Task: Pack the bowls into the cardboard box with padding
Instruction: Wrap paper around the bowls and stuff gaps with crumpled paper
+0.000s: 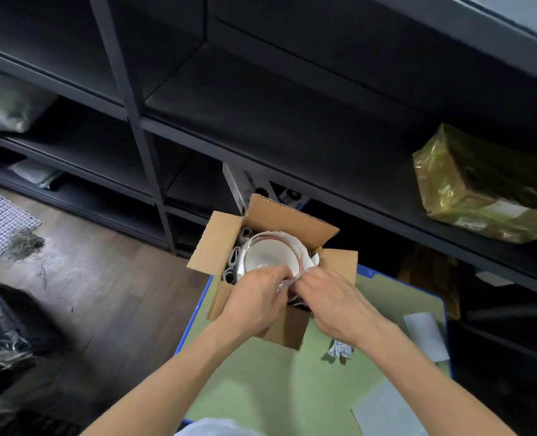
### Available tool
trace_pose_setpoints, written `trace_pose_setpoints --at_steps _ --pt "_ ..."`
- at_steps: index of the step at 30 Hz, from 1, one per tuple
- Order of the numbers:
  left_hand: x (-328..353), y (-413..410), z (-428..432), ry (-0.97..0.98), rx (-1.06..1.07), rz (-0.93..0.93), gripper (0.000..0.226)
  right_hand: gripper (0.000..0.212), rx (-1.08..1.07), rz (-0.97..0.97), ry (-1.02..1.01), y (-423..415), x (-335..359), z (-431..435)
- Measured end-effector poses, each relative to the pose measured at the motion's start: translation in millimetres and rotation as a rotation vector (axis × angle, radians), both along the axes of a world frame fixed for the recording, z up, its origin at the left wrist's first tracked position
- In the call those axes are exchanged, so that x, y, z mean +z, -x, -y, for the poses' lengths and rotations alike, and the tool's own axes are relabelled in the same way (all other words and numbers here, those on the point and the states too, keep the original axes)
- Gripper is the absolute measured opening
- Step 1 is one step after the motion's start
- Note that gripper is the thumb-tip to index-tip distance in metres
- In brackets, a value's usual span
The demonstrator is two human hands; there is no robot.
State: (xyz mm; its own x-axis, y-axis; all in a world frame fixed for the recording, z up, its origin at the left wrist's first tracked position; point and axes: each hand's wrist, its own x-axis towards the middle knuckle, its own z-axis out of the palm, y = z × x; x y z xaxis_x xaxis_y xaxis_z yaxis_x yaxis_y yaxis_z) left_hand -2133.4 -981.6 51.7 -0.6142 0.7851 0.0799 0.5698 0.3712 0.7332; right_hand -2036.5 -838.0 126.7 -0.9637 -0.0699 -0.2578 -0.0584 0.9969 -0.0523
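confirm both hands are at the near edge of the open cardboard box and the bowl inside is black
Head view: the bowl is white, not black. Left hand and right hand are at the near edge of the open cardboard box.

I count: 1 cardboard box [223, 243], 1 bowl [270, 256] showing, 3 padding rolls [230, 274], 1 plastic wrap [283, 286], 2 hands, left hand [254, 297] + right hand [333, 300], 1 gold parcel [481, 190].

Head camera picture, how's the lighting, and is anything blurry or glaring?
Head view: dim overall, shelving nearly black; brightest on the white bowl in the cardboard box; glare on the gold-wrapped parcel; left hand and right hand slightly blurred where they pinch the clear wrap; wide lens bends the shelf lines; lower left edge smeared.
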Motion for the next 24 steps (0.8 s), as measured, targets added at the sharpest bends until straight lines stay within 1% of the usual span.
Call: trace_pose_setpoints --at_steps 3,5,9,11,14,16,19,24 --pt "2.8 2.4 0.1 0.012 -0.018 0.002 0.004 0.04 -0.011 -0.02 -0.002 -7.5 8.2 -7.8" --pt "2.9 2.4 -0.5 0.02 -0.023 0.002 0.006 0.038 -0.02 0.008 -0.007 -5.6 8.3 -9.7" --pt "3.0 1.7 -0.7 0.035 -0.02 0.005 0.005 0.046 -0.054 0.065 0.018 3.8 -8.6 -3.4" --pt "2.4 1.6 -0.4 0.046 -0.021 0.011 0.006 0.043 -0.075 0.087 0.03 5.2 -14.8 0.8" --pt "0.6 3.1 0.9 0.053 -0.025 0.015 0.008 0.031 -0.082 -0.004 0.003 1.2 -14.1 -3.8" --pt "0.1 3.6 0.9 0.053 -0.037 0.004 0.012 0.024 -0.088 -0.03 -0.027 -4.5 -13.9 -11.1" --pt "0.2 3.0 0.1 0.045 -0.038 -0.008 0.016 0.024 -0.086 -0.047 -0.074 -7.2 -17.4 -10.8" --pt "1.3 1.6 -1.6 0.061 -0.014 -0.006 0.01 0.023 -0.131 -0.083 -0.065 -0.2 -31.6 -2.0"
